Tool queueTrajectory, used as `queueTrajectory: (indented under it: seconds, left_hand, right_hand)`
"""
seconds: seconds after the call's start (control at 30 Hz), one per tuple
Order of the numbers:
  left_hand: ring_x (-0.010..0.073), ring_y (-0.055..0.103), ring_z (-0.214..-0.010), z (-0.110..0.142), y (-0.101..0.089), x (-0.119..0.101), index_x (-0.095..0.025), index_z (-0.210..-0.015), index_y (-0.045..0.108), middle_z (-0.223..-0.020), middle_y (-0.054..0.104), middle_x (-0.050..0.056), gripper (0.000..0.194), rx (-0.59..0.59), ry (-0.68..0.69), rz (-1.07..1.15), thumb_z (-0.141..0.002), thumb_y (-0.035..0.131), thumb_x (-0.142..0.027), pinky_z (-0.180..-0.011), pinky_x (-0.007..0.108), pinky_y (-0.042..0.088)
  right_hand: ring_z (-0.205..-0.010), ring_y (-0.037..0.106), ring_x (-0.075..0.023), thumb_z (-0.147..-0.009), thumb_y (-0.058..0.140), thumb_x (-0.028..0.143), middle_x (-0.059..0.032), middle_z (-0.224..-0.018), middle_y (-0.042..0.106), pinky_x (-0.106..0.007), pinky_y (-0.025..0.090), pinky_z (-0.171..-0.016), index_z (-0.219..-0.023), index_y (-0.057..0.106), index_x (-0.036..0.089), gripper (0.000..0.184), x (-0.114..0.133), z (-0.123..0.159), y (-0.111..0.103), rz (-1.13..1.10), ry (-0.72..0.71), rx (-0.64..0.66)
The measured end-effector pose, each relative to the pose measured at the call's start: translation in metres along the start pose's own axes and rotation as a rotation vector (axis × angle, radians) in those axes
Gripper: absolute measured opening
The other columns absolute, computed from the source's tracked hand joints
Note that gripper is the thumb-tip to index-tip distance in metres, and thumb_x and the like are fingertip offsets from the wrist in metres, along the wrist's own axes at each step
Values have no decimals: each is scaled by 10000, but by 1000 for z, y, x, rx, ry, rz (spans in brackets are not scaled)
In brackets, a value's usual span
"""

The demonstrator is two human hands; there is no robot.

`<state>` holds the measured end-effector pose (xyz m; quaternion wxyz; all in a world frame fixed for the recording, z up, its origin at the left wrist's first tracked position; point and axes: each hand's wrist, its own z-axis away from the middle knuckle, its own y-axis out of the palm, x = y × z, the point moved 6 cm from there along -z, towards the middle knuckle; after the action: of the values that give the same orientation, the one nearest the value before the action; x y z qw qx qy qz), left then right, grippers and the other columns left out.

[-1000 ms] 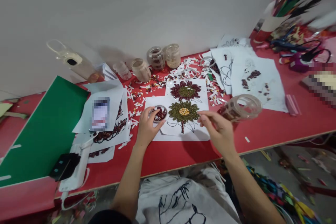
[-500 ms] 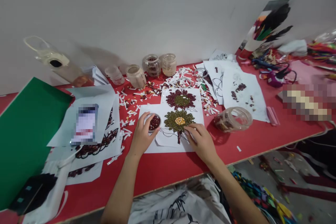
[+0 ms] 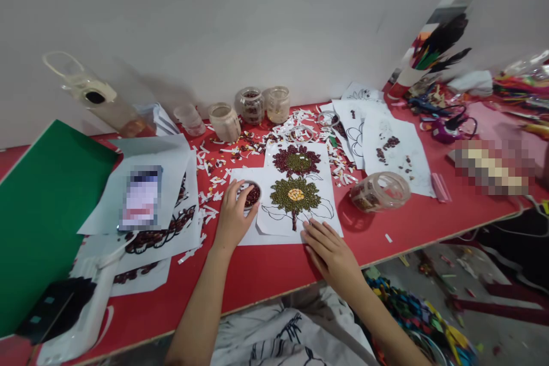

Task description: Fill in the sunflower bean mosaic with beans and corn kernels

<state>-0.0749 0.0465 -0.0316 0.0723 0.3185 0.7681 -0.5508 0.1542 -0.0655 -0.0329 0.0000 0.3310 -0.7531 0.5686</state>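
My left hand (image 3: 235, 214) curves around a small round dish of dark red beans (image 3: 254, 197), thumb at its near side and fingers over its left rim. The dish rests on white paper (image 3: 253, 237). To its right is a flower drawing with a green bean flower (image 3: 278, 199), yellow kernels at its centre and a stem of dark beans; its outlined leaves are bare paper. Behind it lies a second flower of red beans (image 3: 281, 163) with a green centre. My right hand (image 3: 328, 249) lies flat at the paper's lower right edge, fingers stretched out, holding nothing.
A tilted glass jar (image 3: 381, 191) lies to the right of the drawing. Several jars, including a cloudy one (image 3: 225, 123), stand along the wall among paper shreds. A phone (image 3: 140, 197) rests on papers at left, beside a green board (image 3: 47, 223) and a power strip (image 3: 81, 329).
My right hand came in from the drawing's right side to the stem, then drew back toward me and flattened at the paper's edge. My left hand stayed at the dish.
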Motion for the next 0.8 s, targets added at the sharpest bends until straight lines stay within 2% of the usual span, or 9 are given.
queueTrajectory:
  seconds: [0.23, 0.47, 0.8]
  left_hand:
    - [343, 359, -1452, 3, 3, 0, -218, -1326, 511, -1455, 453, 151, 357, 31, -1, -10, -999, 510, -361, -1168, 569, 385]
    - [332, 358, -1455, 7, 2, 3, -246, -1360, 467, -1474, 439, 139, 372, 39, -21, -16, -1012, 483, -375, -1170, 572, 383]
    - [330, 346, -1464, 12, 0, 4, -257, -1346, 473, -1480, 438, 129, 364, 39, -61, -52, -998, 512, -357, -1169, 572, 391]
  right_hand:
    - [-1366, 538, -246, -987, 480, 144, -76, -1398, 632, -534, 477, -1129, -1435, 529, 266, 467, -6, 7, -7, -33, -52, 52]
    - [-1373, 530, -233, -978, 505, 152, -79, -1404, 629, -535, 437, -1158, -1357, 600, 258, 405, -15, 2, -8, -102, -83, 127]
    - [-1376, 527, -233, -994, 478, 169, -74, -1406, 627, -554, 432, -1159, -1333, 612, 253, 375, -20, 0, -5, -128, -107, 132]
